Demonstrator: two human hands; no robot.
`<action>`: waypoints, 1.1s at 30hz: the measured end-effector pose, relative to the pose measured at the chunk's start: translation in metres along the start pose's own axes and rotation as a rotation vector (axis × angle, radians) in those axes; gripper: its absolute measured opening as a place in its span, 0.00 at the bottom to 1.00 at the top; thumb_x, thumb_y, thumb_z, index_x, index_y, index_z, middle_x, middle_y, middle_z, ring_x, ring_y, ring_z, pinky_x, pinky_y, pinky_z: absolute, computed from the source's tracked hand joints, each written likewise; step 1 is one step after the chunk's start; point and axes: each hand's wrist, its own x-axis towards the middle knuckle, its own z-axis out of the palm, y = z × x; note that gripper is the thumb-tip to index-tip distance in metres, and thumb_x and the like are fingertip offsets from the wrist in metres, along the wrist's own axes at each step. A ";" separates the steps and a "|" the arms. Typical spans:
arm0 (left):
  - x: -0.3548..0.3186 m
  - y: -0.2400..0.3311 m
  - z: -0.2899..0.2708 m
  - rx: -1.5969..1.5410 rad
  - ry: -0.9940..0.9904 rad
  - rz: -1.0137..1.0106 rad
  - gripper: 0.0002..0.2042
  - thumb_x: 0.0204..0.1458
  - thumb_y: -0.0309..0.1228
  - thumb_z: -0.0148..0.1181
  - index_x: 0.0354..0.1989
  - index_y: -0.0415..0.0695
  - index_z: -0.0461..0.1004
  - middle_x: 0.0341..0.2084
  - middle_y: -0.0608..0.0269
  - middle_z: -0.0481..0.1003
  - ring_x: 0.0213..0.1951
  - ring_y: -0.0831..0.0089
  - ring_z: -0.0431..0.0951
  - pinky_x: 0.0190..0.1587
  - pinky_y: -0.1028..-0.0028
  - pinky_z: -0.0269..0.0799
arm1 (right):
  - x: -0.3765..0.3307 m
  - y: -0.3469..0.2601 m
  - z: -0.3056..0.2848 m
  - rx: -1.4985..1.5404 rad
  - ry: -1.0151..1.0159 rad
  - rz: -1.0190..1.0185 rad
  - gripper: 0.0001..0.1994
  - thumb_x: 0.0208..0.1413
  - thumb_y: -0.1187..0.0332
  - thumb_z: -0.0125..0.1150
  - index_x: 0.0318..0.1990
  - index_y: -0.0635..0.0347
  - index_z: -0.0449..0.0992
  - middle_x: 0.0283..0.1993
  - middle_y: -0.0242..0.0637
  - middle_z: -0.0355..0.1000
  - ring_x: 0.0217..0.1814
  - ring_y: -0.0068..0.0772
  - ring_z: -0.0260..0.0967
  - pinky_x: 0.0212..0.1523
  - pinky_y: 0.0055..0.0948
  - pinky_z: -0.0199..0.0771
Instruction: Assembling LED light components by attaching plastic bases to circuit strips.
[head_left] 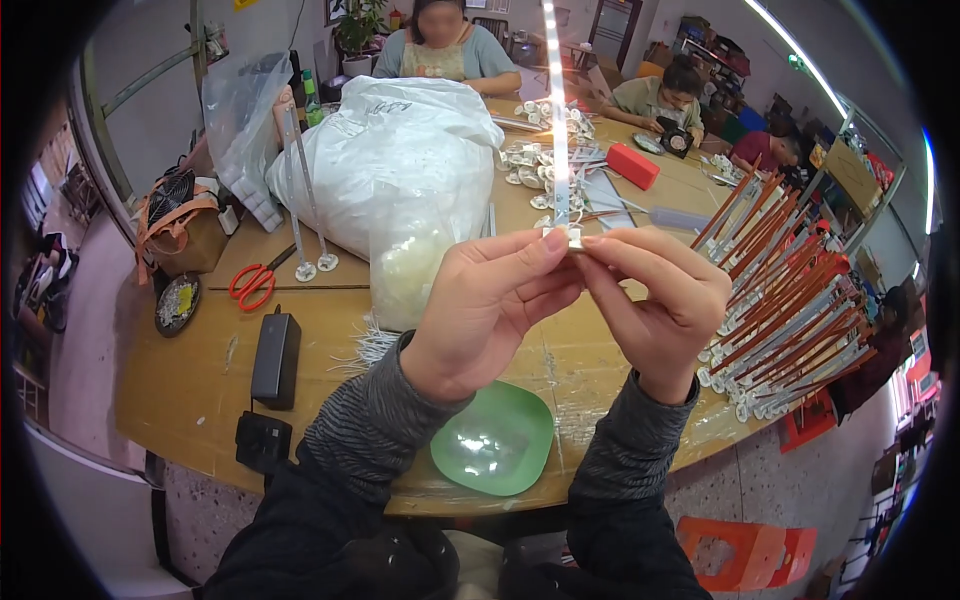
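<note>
A lit LED light strip [559,130] stands upright above the table, its small white end piece [574,238] pinched between my two hands. My left hand [470,310] grips this end from the left with thumb and forefinger. From the right, the thumb and fingertips of my right hand [660,295] close on the same piece; just what they press is partly hidden. Below my hands lies a green plate [535,470] with a shiny surface. White wires [368,347] fan out beside my left wrist, near a clear bag [398,280] of pale small parts.
A big white sack [390,140] fills the table's far left. Red-handled scissors [255,287], a black power box [277,360] and a small dish [178,305] lie left. Many strips [790,300] are stacked right, near a red block [633,167]. Other people sit across the table.
</note>
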 end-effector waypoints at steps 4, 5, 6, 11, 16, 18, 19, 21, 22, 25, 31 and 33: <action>0.001 -0.002 -0.003 0.030 0.023 0.014 0.15 0.65 0.33 0.53 0.51 0.32 0.74 0.45 0.53 0.78 0.48 0.67 0.79 0.55 0.71 0.75 | -0.003 -0.004 0.005 -0.074 0.003 0.020 0.10 0.41 0.84 0.72 0.33 0.67 0.81 0.33 0.41 0.79 0.32 0.30 0.79 0.31 0.22 0.77; 0.002 -0.002 -0.004 -0.029 -0.004 0.030 0.14 0.64 0.34 0.56 0.50 0.34 0.75 0.42 0.57 0.79 0.45 0.72 0.80 0.53 0.73 0.75 | -0.003 -0.005 0.008 -0.128 0.021 0.001 0.10 0.42 0.84 0.72 0.33 0.68 0.81 0.33 0.42 0.79 0.33 0.30 0.79 0.31 0.22 0.77; 0.001 -0.003 -0.005 -0.031 0.000 0.020 0.14 0.64 0.34 0.56 0.50 0.34 0.75 0.42 0.57 0.79 0.45 0.72 0.80 0.53 0.73 0.75 | -0.003 -0.006 0.011 -0.131 0.019 0.012 0.10 0.42 0.84 0.72 0.33 0.68 0.81 0.33 0.42 0.79 0.33 0.30 0.79 0.31 0.22 0.77; 0.000 0.004 -0.008 -0.015 -0.120 0.047 0.15 0.65 0.35 0.54 0.51 0.35 0.74 0.43 0.55 0.79 0.46 0.69 0.80 0.50 0.72 0.76 | -0.006 -0.002 0.013 0.081 0.061 0.099 0.11 0.44 0.88 0.69 0.36 0.71 0.79 0.37 0.42 0.79 0.36 0.28 0.77 0.36 0.23 0.77; -0.001 0.004 0.001 0.075 -0.214 0.144 0.22 0.68 0.35 0.44 0.66 0.37 0.55 0.47 0.46 0.77 0.50 0.59 0.80 0.49 0.67 0.79 | -0.008 -0.010 0.011 0.602 0.254 0.446 0.08 0.49 0.86 0.68 0.38 0.72 0.80 0.35 0.38 0.78 0.36 0.22 0.75 0.35 0.20 0.76; -0.007 0.002 0.003 0.440 -0.255 0.394 0.29 0.67 0.32 0.46 0.72 0.41 0.41 0.48 0.45 0.77 0.48 0.58 0.81 0.49 0.64 0.79 | -0.009 -0.011 0.013 0.609 0.239 0.452 0.08 0.51 0.85 0.67 0.39 0.72 0.79 0.35 0.36 0.77 0.36 0.21 0.75 0.37 0.19 0.78; -0.005 -0.001 0.003 0.426 -0.305 0.539 0.28 0.65 0.25 0.50 0.71 0.39 0.48 0.48 0.44 0.76 0.46 0.60 0.82 0.47 0.65 0.80 | -0.008 -0.013 0.014 0.699 0.249 0.487 0.08 0.52 0.85 0.66 0.40 0.72 0.79 0.35 0.37 0.78 0.36 0.22 0.75 0.37 0.19 0.78; 0.004 0.007 -0.006 0.671 -0.318 0.612 0.26 0.63 0.21 0.51 0.69 0.39 0.54 0.48 0.44 0.77 0.46 0.61 0.82 0.46 0.66 0.81 | -0.011 -0.002 0.019 0.739 0.220 0.414 0.07 0.53 0.83 0.66 0.41 0.72 0.79 0.35 0.39 0.79 0.35 0.24 0.77 0.37 0.19 0.80; 0.002 0.010 -0.010 0.929 -0.346 0.686 0.24 0.62 0.18 0.51 0.67 0.38 0.59 0.47 0.45 0.77 0.45 0.61 0.82 0.45 0.67 0.81 | -0.012 -0.007 0.017 0.673 0.209 0.450 0.08 0.52 0.82 0.68 0.41 0.72 0.80 0.36 0.40 0.79 0.35 0.25 0.77 0.38 0.20 0.80; -0.007 0.001 -0.029 0.875 -0.253 0.637 0.20 0.60 0.16 0.53 0.61 0.39 0.68 0.39 0.51 0.80 0.40 0.66 0.83 0.40 0.72 0.82 | -0.027 0.015 0.012 0.499 0.158 0.404 0.09 0.60 0.77 0.61 0.47 0.70 0.79 0.39 0.40 0.79 0.36 0.25 0.75 0.37 0.19 0.74; -0.045 -0.009 -0.063 0.954 -0.141 0.488 0.17 0.61 0.20 0.52 0.59 0.39 0.69 0.39 0.52 0.80 0.39 0.67 0.83 0.40 0.73 0.81 | -0.102 -0.042 0.011 0.038 -0.562 0.479 0.08 0.52 0.75 0.68 0.40 0.63 0.81 0.34 0.37 0.80 0.30 0.30 0.75 0.33 0.27 0.74; -0.048 -0.010 -0.068 0.970 -0.153 0.485 0.17 0.61 0.21 0.51 0.59 0.40 0.70 0.39 0.52 0.80 0.38 0.68 0.83 0.39 0.73 0.80 | -0.132 -0.056 0.018 0.126 -0.794 0.547 0.08 0.49 0.74 0.69 0.38 0.63 0.81 0.33 0.39 0.79 0.29 0.35 0.75 0.33 0.29 0.75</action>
